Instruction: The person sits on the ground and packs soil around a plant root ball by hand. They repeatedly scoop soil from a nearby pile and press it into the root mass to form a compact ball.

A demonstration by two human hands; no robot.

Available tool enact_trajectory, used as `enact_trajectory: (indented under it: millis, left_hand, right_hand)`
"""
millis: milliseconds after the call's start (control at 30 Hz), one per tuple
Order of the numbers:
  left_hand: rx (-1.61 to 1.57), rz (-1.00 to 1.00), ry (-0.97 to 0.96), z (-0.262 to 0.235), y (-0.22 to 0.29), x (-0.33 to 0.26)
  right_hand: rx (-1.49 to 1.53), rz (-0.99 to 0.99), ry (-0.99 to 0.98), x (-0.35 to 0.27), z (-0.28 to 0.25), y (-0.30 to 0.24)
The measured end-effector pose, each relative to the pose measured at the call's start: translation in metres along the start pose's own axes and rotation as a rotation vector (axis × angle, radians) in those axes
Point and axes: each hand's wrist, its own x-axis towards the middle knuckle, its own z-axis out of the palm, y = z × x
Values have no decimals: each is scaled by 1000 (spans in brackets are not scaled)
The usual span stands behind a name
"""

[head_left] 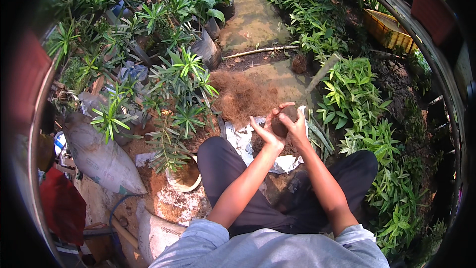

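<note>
Between my cupped palms is a rounded brown lump of what looks like soil [281,125]. My left hand [270,131] supports it from the left, with the thumb spread away. On the other side, my right hand [298,125] wraps round the lump, its thumb pressed over the top. Below the hands, dark loose soil lies on a torn white plastic sheet [240,141] in front of my bent knees. A pile of brown fibre [243,93], like coconut coir, spreads just beyond the sheet.
Leafy green plants [354,87] line the right side, with a yellow crate [389,31] behind. At left stand long-leaved plants [181,77], a full white sack [101,154] and a cream pot [184,176] on its side. A paved path [250,10] runs ahead, crossed by a stick [260,51].
</note>
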Motion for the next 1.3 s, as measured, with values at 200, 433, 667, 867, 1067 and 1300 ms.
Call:
enact_trajectory:
  millis: [200, 433, 667, 867, 1067, 1300]
  left_hand:
    - [138, -144, -173, -1, -11, -7]
    - [150, -136, -320, -3, 4, 2]
    - [336, -96, -355, -17, 6, 13]
    - [439, -129, -437, -1, 4, -3]
    - [174, -193, -327, 4, 1, -9]
    - [-22, -385, -268, -28, -7, 25]
  right_hand:
    - [-85, -158, -69, 7, -14, -12]
    - [-246, -416, -18, -8, 5, 4]
    - [-347, -686, 30, -12, 14, 10]
    - [-421, -680, 146, -17, 4, 13]
    - [-62, -43, 478, 2, 5, -15]
    - [-774, -605, -57, -6, 12, -19]
